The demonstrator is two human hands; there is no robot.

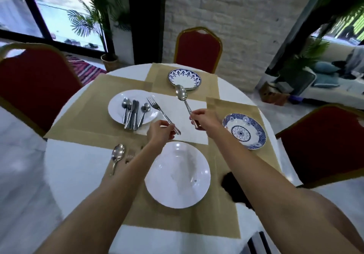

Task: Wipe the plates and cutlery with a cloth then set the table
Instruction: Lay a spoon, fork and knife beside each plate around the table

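1. As both pieces are polished steel, they are judged light, rigid and slippery; grip by the handle.
2. Fingers of the left hand (160,132) pinch the fork (157,105) at its handle end; the right hand (204,119) likewise clamps the spoon (182,94); both are over the table (78,165) centre.

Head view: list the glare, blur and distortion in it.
Head view: the window is washed out; glare spots the near white plate; wide-angle distortion bows the red chair and table rim; the fork in the left hand and spoon in the right hand look fairly sharp.
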